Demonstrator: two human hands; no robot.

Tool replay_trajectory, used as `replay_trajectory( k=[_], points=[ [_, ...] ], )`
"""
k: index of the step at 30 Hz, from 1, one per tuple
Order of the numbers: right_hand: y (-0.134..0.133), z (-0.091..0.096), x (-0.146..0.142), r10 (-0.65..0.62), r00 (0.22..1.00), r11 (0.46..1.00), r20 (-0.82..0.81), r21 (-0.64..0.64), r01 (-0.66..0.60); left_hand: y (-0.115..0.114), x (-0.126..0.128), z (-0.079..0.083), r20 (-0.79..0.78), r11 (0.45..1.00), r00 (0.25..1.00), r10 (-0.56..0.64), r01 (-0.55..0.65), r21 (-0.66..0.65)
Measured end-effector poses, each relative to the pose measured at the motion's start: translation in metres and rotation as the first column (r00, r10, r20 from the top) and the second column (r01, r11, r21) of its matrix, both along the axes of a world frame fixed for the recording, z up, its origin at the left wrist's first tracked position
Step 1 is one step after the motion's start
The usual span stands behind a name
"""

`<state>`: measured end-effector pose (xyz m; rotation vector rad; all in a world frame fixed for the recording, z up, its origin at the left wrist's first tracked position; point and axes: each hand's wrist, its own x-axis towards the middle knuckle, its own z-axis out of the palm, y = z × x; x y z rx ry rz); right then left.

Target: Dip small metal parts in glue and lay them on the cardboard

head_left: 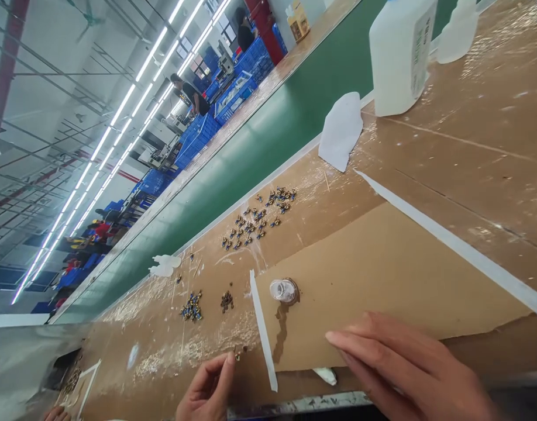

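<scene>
My left hand (209, 389) is at the bottom edge, thumb and forefinger pinched next to a tiny brass-and-blue part (238, 352) on the cardboard-covered bench (426, 193). My right hand (404, 368) lies flat with fingers stretched out on a cardboard sheet (374, 275), holding nothing. A small clear cap (284, 290) sits just beyond it, with a dark glue stain below. Several small blue and brass parts are spread in a far group (255, 222) and a nearer pile (192, 307), beside a small dark pile (227, 301).
A white plastic bottle (400, 52) and a white cloth (341, 131) stand at the far right by the green conveyor belt (233, 169). White tape strips (262, 327) cross the cardboard. Other people work among blue crates (198, 134) beyond the belt.
</scene>
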<state>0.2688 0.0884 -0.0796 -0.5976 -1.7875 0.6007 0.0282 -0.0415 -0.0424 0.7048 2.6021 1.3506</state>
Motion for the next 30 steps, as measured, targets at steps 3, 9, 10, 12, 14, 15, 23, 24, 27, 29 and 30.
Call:
replay_trajectory(
  k=[3,9,10,12,14,15,23,24,27,29,30],
  points=[
    [-0.001,-0.005,0.002,0.003,0.999,1.000,0.051,0.010,-0.004,0.004,0.007,0.001,0.024,0.998,0.998,0.056,-0.056,0.013],
    [-0.001,-0.003,0.003,-0.003,0.996,1.000,0.087,-0.010,0.004,0.008,0.011,0.002,0.107,0.995,0.989,0.099,-0.099,-0.010],
    [0.000,-0.002,0.003,0.007,0.996,1.000,0.088,-0.022,-0.005,0.008,0.011,0.002,0.125,0.995,0.987,0.104,-0.103,-0.014],
    [0.000,-0.001,0.003,0.021,0.996,0.999,0.088,-0.033,-0.018,0.008,0.012,0.002,0.140,0.994,0.985,0.105,-0.103,-0.019],
    [0.000,-0.001,0.003,0.021,0.995,0.999,0.097,-0.029,-0.018,0.009,0.013,0.004,0.140,0.995,0.986,0.095,-0.093,-0.021],
    [0.000,-0.002,0.004,0.014,0.995,1.000,0.097,-0.018,-0.012,0.009,0.013,0.005,0.140,0.996,0.986,0.092,-0.090,-0.023],
    [-0.003,-0.002,0.003,-0.011,0.994,0.999,0.106,-0.033,0.015,0.009,0.003,0.007,0.232,0.993,0.968,0.092,-0.074,-0.087],
    [-0.002,-0.001,0.002,-0.010,0.994,0.999,0.105,-0.036,0.013,0.009,0.002,0.006,0.233,0.994,0.969,0.086,-0.067,-0.090],
    [-0.001,-0.001,0.002,-0.008,0.995,0.999,0.101,-0.036,0.012,0.008,0.002,0.005,0.208,0.995,0.976,0.067,-0.051,-0.085],
    [-0.001,-0.002,0.003,-0.007,0.994,0.999,0.111,-0.040,0.012,0.008,0.004,0.004,0.193,0.995,0.979,0.063,-0.048,-0.082],
    [-0.002,-0.002,0.004,-0.014,0.994,0.999,0.108,-0.033,0.018,0.008,0.005,0.004,0.186,0.995,0.981,0.062,-0.048,-0.082]
  ],
)
